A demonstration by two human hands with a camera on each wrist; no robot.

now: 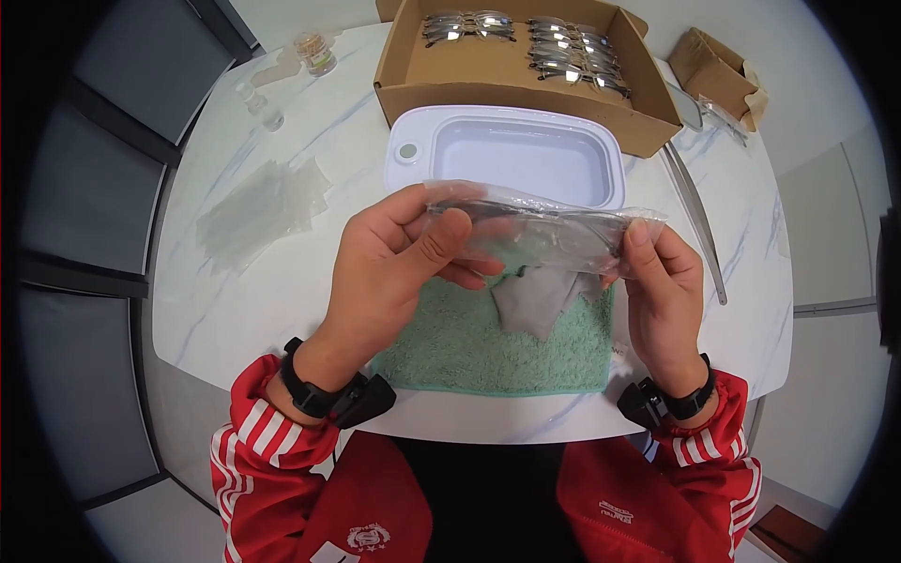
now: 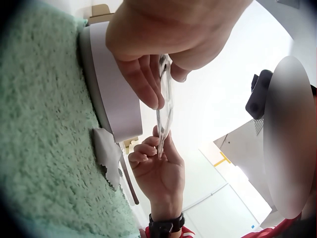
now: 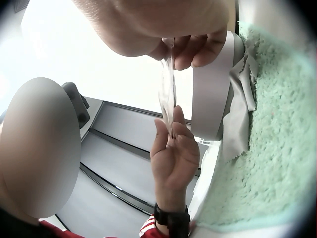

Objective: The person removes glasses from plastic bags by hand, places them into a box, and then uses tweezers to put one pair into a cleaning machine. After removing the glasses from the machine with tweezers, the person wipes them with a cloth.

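Observation:
A pair of eyeglasses (image 1: 587,221) lies inside a clear plastic bag (image 1: 526,246), held up above the towel in the head view. My left hand (image 1: 389,249) pinches the bag's left end between thumb and fingers. At the other end, my right hand (image 1: 664,291) grips the bag with its thumb on the near face. Both wrist views show the bag (image 2: 166,111) edge-on, stretched between the hands. Below it, a grey cloth (image 1: 535,305) rests on a green towel (image 1: 450,352). Behind the bag stands a white tub (image 1: 405,178), its front partly covered by the bag.
An open cardboard box (image 1: 526,103) at the back holds rows of eyeglasses (image 1: 572,52). Clear bags (image 1: 263,211) lie spread at the left, with a jar (image 1: 315,54) and small bottles beyond. A smaller carton (image 1: 715,75) and a long thin strip (image 1: 694,220) are at the right.

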